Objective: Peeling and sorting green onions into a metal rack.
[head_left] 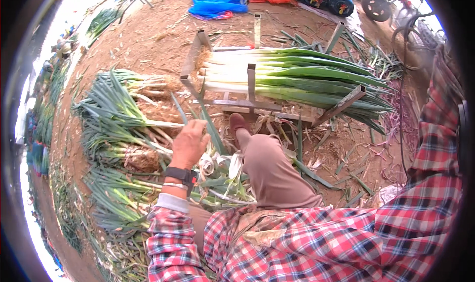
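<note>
Our left hand (189, 144) grips a leek leaf (210, 126) at frame centre. We should pull gently. Our right hand is out of view.

1 head-worn fisheye looks steeply down, close over the ground (148, 39).

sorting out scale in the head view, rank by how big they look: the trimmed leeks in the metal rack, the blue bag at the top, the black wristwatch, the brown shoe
1. trimmed leeks in the metal rack
2. blue bag, though it lies farther off, so it may look smaller than it is
3. brown shoe
4. black wristwatch on the left hand, close to the shoe in apparent size
</note>
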The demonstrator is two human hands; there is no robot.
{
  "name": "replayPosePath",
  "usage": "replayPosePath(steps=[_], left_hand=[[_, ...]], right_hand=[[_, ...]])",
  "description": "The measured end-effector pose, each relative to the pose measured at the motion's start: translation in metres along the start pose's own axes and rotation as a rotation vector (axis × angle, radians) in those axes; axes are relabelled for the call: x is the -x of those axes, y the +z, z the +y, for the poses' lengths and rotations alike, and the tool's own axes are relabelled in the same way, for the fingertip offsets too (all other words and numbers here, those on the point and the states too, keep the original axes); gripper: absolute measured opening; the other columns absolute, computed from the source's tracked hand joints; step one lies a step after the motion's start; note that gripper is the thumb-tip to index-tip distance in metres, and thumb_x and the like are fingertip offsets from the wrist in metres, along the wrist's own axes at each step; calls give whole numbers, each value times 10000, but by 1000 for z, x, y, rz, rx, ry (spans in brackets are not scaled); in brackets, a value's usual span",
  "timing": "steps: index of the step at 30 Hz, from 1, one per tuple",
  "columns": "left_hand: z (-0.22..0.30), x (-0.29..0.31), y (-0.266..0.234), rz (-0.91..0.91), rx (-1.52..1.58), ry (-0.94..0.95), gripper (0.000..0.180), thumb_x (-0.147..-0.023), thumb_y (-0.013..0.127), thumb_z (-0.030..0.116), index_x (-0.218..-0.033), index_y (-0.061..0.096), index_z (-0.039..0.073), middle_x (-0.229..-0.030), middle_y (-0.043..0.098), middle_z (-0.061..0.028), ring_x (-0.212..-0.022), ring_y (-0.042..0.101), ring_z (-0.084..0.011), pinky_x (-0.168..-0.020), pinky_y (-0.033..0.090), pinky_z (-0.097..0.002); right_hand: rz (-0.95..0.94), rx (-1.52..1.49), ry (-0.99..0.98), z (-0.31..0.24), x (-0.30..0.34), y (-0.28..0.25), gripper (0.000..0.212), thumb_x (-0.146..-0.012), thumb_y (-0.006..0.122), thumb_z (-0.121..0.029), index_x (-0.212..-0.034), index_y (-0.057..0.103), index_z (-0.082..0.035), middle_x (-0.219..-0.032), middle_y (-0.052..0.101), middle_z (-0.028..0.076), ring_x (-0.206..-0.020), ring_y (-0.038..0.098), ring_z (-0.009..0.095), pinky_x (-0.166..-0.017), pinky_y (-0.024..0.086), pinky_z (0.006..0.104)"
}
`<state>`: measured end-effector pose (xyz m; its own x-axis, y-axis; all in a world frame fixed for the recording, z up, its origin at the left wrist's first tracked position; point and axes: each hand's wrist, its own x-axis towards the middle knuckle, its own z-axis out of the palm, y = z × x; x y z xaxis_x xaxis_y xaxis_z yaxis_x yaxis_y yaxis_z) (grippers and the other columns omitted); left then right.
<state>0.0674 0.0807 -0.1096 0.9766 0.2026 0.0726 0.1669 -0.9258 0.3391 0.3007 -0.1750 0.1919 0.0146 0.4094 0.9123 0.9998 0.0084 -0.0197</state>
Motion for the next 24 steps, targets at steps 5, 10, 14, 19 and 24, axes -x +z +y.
replayPosePath(steps=[5,10,14,19,24], left_hand=[[-23,-30,81,-263,-50,35,455,-781,712,200,-1196,551,108,-1186,589,-109,-1103,572,-321,-877,510,-431],[-79,-34,143,-260,-181,123,586,-751,729,215,-1290,529,100,-1326,538,-90,-1311,435,-277,-1064,373,-421],[-97,-57,189,-270,-290,230,595,-761,711,300,-1296,530,115,-1328,529,-84,-1345,377,-280,-1108,297,-475],[-119,-68,186,-460,-386,157,316,-802,651,368,-1012,687,135,-1070,669,-78,-1108,589,-267,-1090,292,-500],[-172,2,183,-735,-326,-210,187,-854,541,207,-855,716,144,-847,709,-122,-762,707,-296,-594,530,-444]], right_hand=[[-245,171,278,-6,10,76,251,-892,654,-186,-1022,577,14,-845,615,9,-779,603,164,-680,516,286],[-547,435,565,104,58,73,243,-885,681,-177,-1012,567,-5,-870,614,28,-812,623,165,-752,535,296],[-682,253,560,171,198,83,349,-879,629,-87,-1208,548,0,-1006,631,180,-873,620,263,-794,490,348],[-949,84,570,160,275,119,374,-848,632,-52,-1211,546,-37,-1051,605,162,-974,609,333,-845,482,385],[-1042,173,686,161,285,112,379,-850,636,-86,-1218,548,-63,-1054,591,150,-981,598,350,-860,472,403]])
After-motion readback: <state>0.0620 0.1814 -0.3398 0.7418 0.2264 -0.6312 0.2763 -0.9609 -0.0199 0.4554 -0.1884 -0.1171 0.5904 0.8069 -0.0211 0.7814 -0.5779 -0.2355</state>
